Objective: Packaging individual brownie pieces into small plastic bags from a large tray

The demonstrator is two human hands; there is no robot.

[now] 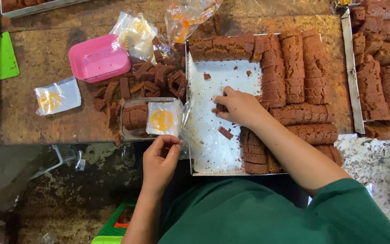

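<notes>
1. The bag [164,118], a small clear one with a yellow round print, lies on the left side of the tray [213,149], over a clear tub [134,118] that holds one brown cake piece [135,115].
2. The left hand [160,162], below the bag, pinches the bag's lower edge between thumb and fingertips; fingers narrow.
3. The right hand [238,107] rests inside the tray, right of the bag, fingers curled down onto a small cake slice [220,107]. The slice is mostly hidden under the fingers, so I cannot tell if it is gripped or only touched.
4. The tray is metal and lined with pale paper. Cake rows [290,68] fill its top and right sides; its lower edge is cut off by the green sleeve [339,212]. Two or three loose crumbs lie on the bare lining.
5. Left of the tray, above the tub, lies a heap of cut cake strips [136,86]; too jumbled to count.
6. Further left of the tray: one pink box [98,58], one spare printed bag [57,96] and one green scraper [7,56].
7. Above the tray: two crumpled clear bags [136,31], contents hard to make out.
8. Right of the tray, a second tray [350,72] of cake is cut off by the frame.
</notes>
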